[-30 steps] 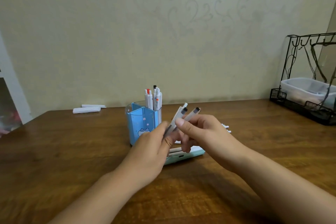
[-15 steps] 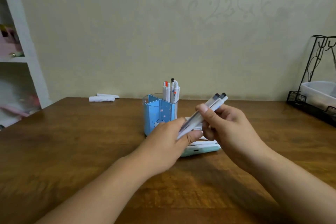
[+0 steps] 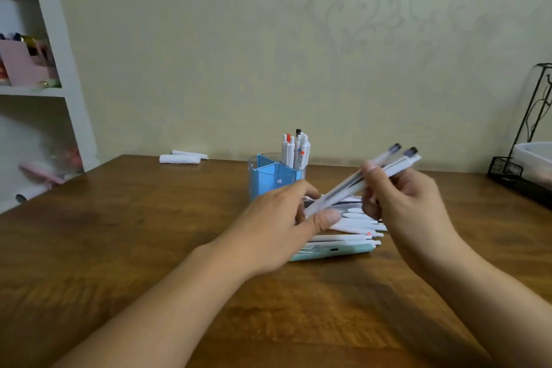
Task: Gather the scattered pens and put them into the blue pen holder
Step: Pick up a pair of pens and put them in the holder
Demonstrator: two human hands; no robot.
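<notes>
From the head view we hold a small bundle of pens (image 3: 363,181) slanting between both hands, above and just in front of the blue pen holder (image 3: 276,178). Our left hand (image 3: 280,227) pinches the lower ends between thumb and curled fingers, while our right hand (image 3: 403,200) grips the bundle higher up, thumb on top and fingers wrapped beneath; the dark caps stick out past the right hand. We judge the two-handed hold is there to square the pens into one tidy bunch so they can drop into the holder together. The holder stands upright on the table (image 3: 119,233), its back compartment already filled with upright white pens (image 3: 295,148), its front compartments showing nothing above their rims. More loose pens (image 3: 352,228) lie side by side on the table just in front of the holder, partly under our hands, with a pale green pen (image 3: 337,251) nearest us. The table is dark polished wood. Behind the holder, by the patterned wall, lie some white rolled items (image 3: 180,157). Far left of the holder stands a white shelf (image 3: 59,48), and far right a black wire rack (image 3: 513,170) with a clear tub.
</notes>
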